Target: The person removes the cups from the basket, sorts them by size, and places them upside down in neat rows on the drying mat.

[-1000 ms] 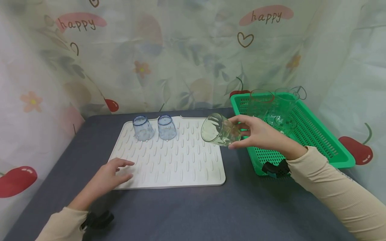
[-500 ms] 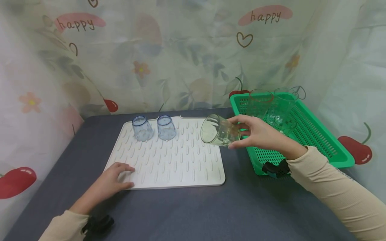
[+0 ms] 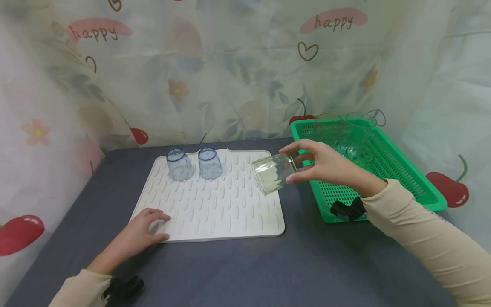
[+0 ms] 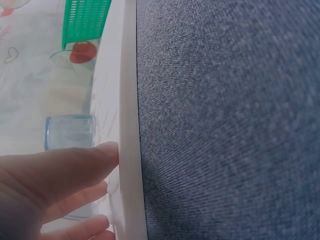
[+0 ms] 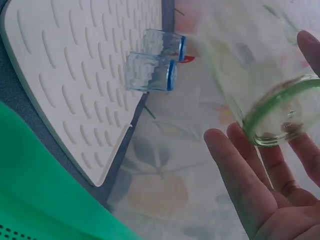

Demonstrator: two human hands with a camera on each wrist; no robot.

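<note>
My right hand (image 3: 327, 167) grips a pale green-tinted glass tumbler (image 3: 270, 174) by its base end. The tumbler is tilted, its mouth pointing left and downward over the right side of a white ridged drying mat (image 3: 226, 215). In the right wrist view the fingers curve around the thick green base (image 5: 267, 137). Two blue glass tumblers, a left one (image 3: 179, 166) and a right one (image 3: 210, 164), stand side by side at the mat's back left. On the mat's front left corner rests my left hand (image 3: 136, 233), fingers relaxed, its thumb (image 4: 107, 149) right at the mat's edge.
To the right of the mat stands a green plastic basket (image 3: 431, 200). Several clear glasses are in it, among them a red-rimmed glass (image 3: 329, 128) and a glass mug (image 3: 360, 128) with a handle. Behind the table hangs a patterned curtain (image 3: 230, 72).
The green tumbler has turned in my right hand's grip so its mouth faces more downward. My left hand came down and back onto the mat's corner, then stayed there. The view shifted slightly.
</note>
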